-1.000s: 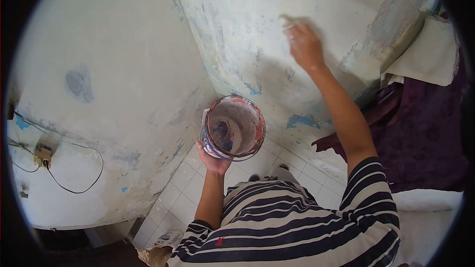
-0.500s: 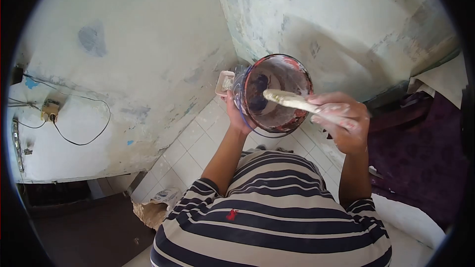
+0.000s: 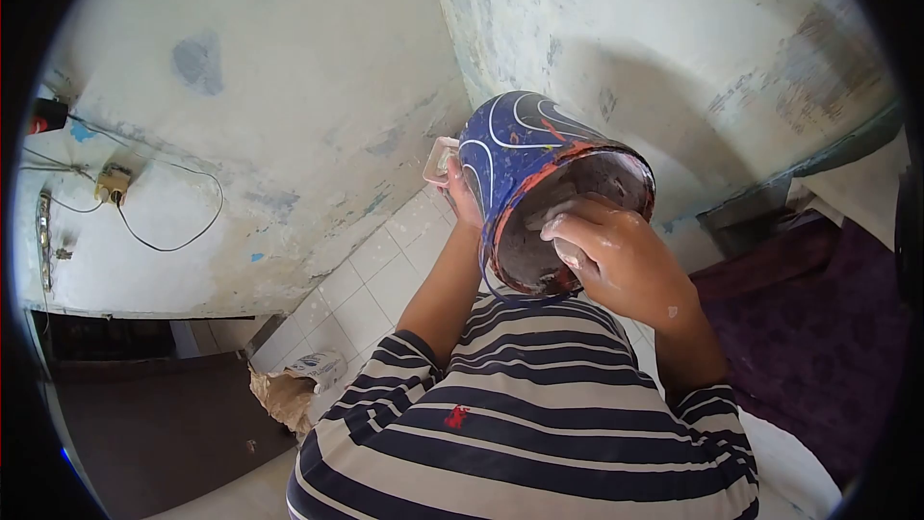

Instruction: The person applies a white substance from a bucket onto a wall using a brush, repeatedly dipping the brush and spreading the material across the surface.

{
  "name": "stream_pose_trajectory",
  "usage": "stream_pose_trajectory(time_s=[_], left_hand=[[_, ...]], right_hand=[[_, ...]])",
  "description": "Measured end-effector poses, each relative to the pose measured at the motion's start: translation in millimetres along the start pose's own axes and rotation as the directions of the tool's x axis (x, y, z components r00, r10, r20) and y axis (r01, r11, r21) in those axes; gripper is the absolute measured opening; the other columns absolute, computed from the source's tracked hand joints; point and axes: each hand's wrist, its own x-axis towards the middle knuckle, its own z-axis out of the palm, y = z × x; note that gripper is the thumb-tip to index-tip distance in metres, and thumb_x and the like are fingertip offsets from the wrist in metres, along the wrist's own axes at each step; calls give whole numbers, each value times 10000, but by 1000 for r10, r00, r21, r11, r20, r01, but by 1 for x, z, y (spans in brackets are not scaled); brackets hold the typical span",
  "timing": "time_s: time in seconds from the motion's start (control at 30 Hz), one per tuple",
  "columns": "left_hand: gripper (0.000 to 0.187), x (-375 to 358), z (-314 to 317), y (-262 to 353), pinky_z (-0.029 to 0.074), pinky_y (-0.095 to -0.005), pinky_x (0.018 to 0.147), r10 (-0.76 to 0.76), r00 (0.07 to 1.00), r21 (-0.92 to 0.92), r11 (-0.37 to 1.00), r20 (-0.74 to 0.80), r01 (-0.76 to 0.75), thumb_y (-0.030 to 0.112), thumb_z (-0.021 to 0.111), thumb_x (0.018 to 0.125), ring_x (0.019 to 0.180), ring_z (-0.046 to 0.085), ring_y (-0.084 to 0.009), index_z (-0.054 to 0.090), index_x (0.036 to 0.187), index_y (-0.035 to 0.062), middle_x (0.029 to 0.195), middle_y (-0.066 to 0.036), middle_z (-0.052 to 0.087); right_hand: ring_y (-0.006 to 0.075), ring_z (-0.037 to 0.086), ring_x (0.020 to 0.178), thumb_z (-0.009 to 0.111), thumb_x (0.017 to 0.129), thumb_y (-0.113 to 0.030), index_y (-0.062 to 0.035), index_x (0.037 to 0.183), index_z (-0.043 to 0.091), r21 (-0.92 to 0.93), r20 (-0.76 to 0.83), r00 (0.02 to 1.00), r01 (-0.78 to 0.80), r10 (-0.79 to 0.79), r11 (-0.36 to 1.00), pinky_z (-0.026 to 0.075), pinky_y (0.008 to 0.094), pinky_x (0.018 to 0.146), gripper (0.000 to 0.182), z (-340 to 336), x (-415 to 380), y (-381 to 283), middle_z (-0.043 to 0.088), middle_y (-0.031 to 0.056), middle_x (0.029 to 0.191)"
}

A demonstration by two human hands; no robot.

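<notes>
A blue paint bucket with white swirls is tipped on its side, its mouth towards me and to the right. My left hand is closed against its left side, with a small pale rectangular tub held beside it. Grey and red smears coat the bucket's rim and inside. My right hand, spotted with white paste, reaches into the mouth with its fingers curled. The pale paste-coated tool it grips is hidden by the hand and the bucket.
Patchy plastered walls meet in a corner ahead. A wired socket is on the left wall. A torn paper bag lies on the tiled floor. Dark purple cloth hangs at right, and a brown panel stands at lower left.
The bucket has tipped from mouth-up to lying sideways, showing its blue outside. My right hand has moved left and down into its mouth, taking the pale tool out of sight.
</notes>
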Motion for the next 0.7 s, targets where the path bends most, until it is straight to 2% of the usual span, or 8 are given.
stream_pose_trajectory(time_s=[0.17, 0.3, 0.47, 0.63, 0.67, 0.7], left_hand=[[909, 2, 5, -4, 421, -517, 1157, 48, 998, -31, 998, 30, -47, 762, 395, 959, 1374, 508, -361, 410, 1540, 62, 1523, -194, 485], [898, 0, 9, -19, 439, -509, 1145, 76, 996, -47, 996, 51, -73, 749, 412, 961, 1352, 532, -357, 424, 1527, 53, 1504, -196, 507], [884, -3, 14, -32, 463, -499, 1129, 112, 991, -81, 991, 71, -106, 734, 434, 963, 1324, 562, -352, 441, 1512, 41, 1479, -199, 534], [870, -7, 21, -48, 486, -489, 1114, 138, 985, -114, 985, 106, -126, 718, 457, 966, 1297, 592, -347, 457, 1496, 29, 1455, -202, 561], [916, -10, 33, -50, 480, -498, 1118, 122, 992, -33, 992, 7, -122, 742, 496, 932, 1309, 582, -348, 451, 1503, 27, 1463, -199, 554], [916, -11, 31, -50, 480, -498, 1118, 117, 993, -34, 993, 11, -116, 742, 496, 932, 1309, 582, -348, 451, 1503, 27, 1463, -199, 554]], right_hand=[[417, 657, 973, 667, 798, 78, 4, 1047, 643, -21, -56, 998, -17, 16, 1000, 529, 455, 822, 261, -5, -10, 1, 688, 196, 1028], [434, 649, 960, 642, 820, 67, 7, 1045, 641, -22, -32, 999, -42, 42, 999, 516, 467, 820, 233, -12, -13, 0, 681, 215, 1004], [448, 637, 913, 620, 857, 21, -4, 1046, 647, 60, -50, 992, -109, 112, 992, 502, 481, 829, 192, -12, -16, 4, 676, 233, 969], [456, 641, 881, 627, 860, 6, -2, 1035, 650, -48, -104, 992, -80, 75, 996, 507, 483, 798, 177, -5, -18, 21, 677, 238, 962], [455, 643, 885, 627, 862, 3, -1, 1035, 650, -67, -121, 991, -72, 64, 995, 507, 483, 798, 175, -5, -18, 23, 679, 238, 961], [455, 643, 885, 627, 862, 3, -1, 1035, 650, -70, -125, 990, -76, 67, 995, 507, 483, 798, 175, -6, -18, 21, 679, 238, 961]])
